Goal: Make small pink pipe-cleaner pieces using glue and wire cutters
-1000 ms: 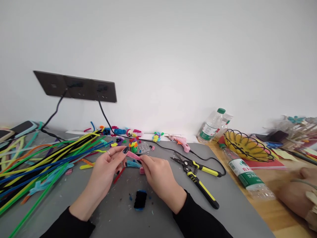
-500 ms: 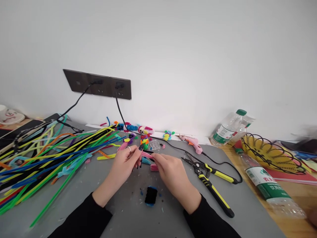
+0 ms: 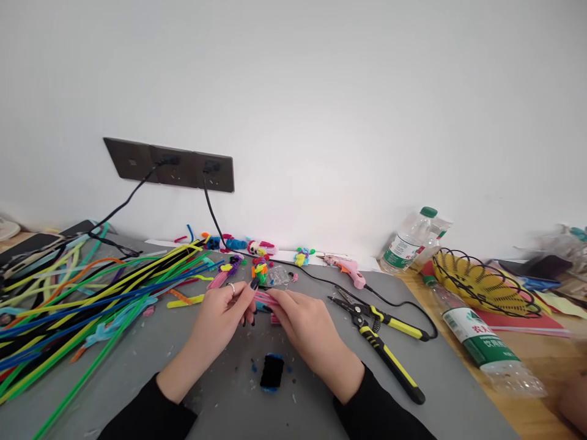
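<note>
Between my two hands stretches a pink pipe cleaner point(image 3: 263, 297), partly hidden by the fingers. My left hand point(image 3: 224, 318) pinches its left end with thumb and fingers; a ring and dark nails show. My right hand point(image 3: 305, 324) is closed on the other end, its fingertips mostly turned out of sight. Just below the hands lies a small black fuzzy block point(image 3: 272, 371) with blue edges. Beyond them sit small pipe-cleaner figures, such as an orange and green one point(image 3: 260, 272) and a purple and pink one point(image 3: 227, 270).
A heap of coloured pipe cleaners point(image 3: 105, 305) covers the left of the grey mat point(image 3: 220, 409). On the right lie yellow-black wire strippers point(image 3: 380, 336), a pink glue gun point(image 3: 348, 269) with its cord, water bottles point(image 3: 486, 342) and a yellow basket point(image 3: 483, 284). Another person's hand point(image 3: 575, 397) shows at the right edge.
My view has shifted slightly to the right. My hands keep hold of the pink pipe cleaner and have come a little closer together.
</note>
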`<state>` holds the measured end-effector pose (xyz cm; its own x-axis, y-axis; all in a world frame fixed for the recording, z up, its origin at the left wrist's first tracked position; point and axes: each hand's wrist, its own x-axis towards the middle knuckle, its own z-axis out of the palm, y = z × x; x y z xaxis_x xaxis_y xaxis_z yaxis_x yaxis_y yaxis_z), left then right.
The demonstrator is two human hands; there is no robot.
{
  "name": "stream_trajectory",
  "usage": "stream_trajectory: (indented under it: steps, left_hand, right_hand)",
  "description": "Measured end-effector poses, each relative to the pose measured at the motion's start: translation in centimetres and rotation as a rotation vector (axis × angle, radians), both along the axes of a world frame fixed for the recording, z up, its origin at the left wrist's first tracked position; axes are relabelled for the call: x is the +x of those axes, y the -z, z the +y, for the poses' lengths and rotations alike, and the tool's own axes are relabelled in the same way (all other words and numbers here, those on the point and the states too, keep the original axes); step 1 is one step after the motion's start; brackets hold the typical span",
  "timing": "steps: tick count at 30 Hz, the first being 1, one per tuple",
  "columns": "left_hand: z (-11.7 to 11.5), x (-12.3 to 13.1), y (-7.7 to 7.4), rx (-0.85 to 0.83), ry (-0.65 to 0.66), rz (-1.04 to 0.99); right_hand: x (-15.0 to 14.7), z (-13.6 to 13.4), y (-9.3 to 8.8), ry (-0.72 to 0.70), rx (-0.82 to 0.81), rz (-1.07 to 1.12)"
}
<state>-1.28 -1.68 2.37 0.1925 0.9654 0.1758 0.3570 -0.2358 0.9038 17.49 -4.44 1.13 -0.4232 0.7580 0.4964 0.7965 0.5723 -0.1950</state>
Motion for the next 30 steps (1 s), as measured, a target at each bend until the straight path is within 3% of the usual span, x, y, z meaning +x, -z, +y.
stream_trajectory:
  steps: [11, 18, 30]
  left_hand:
    - [-0.19, 0.15, 0.02, -0.105, 0.104, -0.186]
    - [-0.34, 0.28, 0.4, -0.083, 0.249, -0.106]
    - [-0.61, 0.05, 0.24, 0.023, 0.208, -0.031]
  right_hand:
    - [-0.15, -0.35, -0.03, -0.065, 0.022, 0.081]
    - [-0.2, -0.46, -0.32, -0.081, 0.029, 0.081]
    - [-0.1, -0.44, -0.27, -0.097, -0.032, 0.139]
